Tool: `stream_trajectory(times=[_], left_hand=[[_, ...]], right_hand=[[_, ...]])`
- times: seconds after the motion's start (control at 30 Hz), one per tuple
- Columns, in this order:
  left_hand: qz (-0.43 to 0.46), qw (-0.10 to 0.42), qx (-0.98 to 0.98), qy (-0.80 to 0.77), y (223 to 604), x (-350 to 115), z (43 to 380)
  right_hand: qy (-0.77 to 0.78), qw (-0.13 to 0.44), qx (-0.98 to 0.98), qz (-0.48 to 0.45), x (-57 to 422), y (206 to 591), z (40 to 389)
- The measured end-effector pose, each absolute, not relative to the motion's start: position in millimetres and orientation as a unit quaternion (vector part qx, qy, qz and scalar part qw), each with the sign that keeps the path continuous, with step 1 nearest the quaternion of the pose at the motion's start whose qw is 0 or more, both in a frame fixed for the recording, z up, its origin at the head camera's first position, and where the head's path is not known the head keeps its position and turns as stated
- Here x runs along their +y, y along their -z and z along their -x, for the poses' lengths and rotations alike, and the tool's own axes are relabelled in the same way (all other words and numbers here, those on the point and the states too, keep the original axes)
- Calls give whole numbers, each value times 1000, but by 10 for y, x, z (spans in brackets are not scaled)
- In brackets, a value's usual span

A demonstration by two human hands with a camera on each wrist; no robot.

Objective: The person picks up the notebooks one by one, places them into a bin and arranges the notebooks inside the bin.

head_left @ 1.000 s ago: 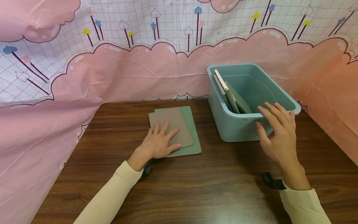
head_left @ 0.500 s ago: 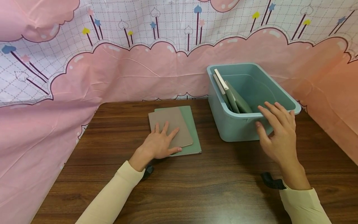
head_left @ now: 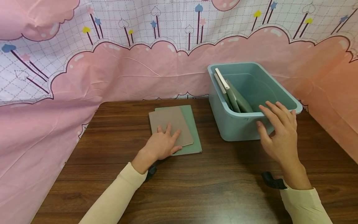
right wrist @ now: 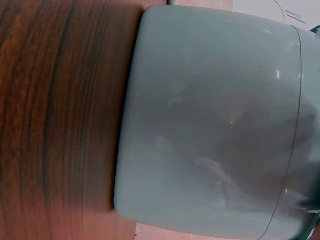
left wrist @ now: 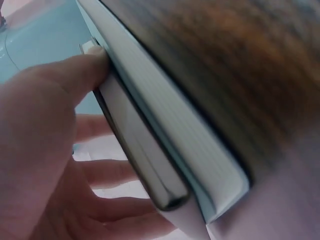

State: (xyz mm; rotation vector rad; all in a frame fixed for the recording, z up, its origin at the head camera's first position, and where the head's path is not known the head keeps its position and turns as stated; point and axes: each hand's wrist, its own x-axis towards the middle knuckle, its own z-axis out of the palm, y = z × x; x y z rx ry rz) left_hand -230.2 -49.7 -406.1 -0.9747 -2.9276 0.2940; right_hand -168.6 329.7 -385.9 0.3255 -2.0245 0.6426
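Note:
A brown book (head_left: pixel 171 116) lies askew on top of a larger green book (head_left: pixel 193 129) on the wooden table. My left hand (head_left: pixel 160 145) rests on the brown cover with fingers spread and slightly bent. In the left wrist view, its thumb (left wrist: pixel 70 75) is at the page edge of the upper book (left wrist: pixel 137 142), with the lower book (left wrist: pixel 180 125) beneath. My right hand (head_left: pixel 281 138) is at the near rim of a blue-green plastic bin (head_left: pixel 237 129), fingers over the rim, thumb in front of the outer wall. The right wrist view shows the bin wall (right wrist: pixel 200 125) but no fingers.
Several books (head_left: pixel 230 95) lean together against the left side inside the bin. A pink patterned cloth (head_left: pixel 145 65) hangs behind the table (head_left: pixel 201 186) and along both sides. Black wrist mounts (head_left: pixel 273 181) sit under both wrists.
My left hand has slid slightly to the right over the brown book, and its fingers have bent a little more. The right hand, the bin and the books keep their places.

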Motion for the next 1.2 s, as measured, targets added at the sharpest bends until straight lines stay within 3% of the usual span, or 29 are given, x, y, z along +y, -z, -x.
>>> stream_trajectory(times=[0.67, 1.2], left_hand=[[414, 198, -869, -187, 4130, -501, 2282], [433, 246, -845, -193, 4167, -519, 2281]], right_hand=[[-262, 480, -827, -131, 3300, 3851, 1683], [-262, 476, -829, -131, 3301, 3858, 1688]])
